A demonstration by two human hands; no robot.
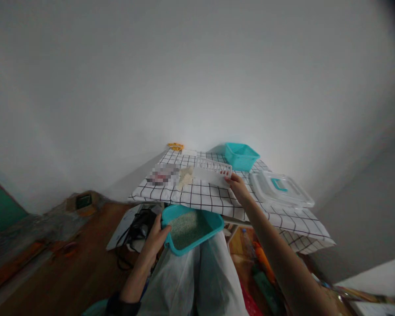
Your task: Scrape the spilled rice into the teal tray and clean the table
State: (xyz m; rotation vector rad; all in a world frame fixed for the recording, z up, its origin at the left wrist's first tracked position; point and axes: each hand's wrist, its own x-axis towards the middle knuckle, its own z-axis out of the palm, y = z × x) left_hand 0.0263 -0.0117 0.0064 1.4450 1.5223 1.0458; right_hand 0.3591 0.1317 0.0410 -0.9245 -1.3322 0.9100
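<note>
My left hand (pixel 156 239) grips the left rim of a teal tub (pixel 213 221) filled with pale greenish grain, which rests on my lap just below the table's front edge. My right hand (pixel 237 184) reaches onto the table and pinches the right end of a white slotted tray (pixel 212 172). A small heap of pale powder (pixel 186 176) lies just left of that tray on the checked tablecloth (pixel 213 199).
A second teal tub (pixel 241 156) stands at the table's back right. A clear lidded box with a teal handle (pixel 279 188) sits at the right. A small orange object (pixel 175 146) lies at the back edge. Cables and clutter lie on the floor under the table.
</note>
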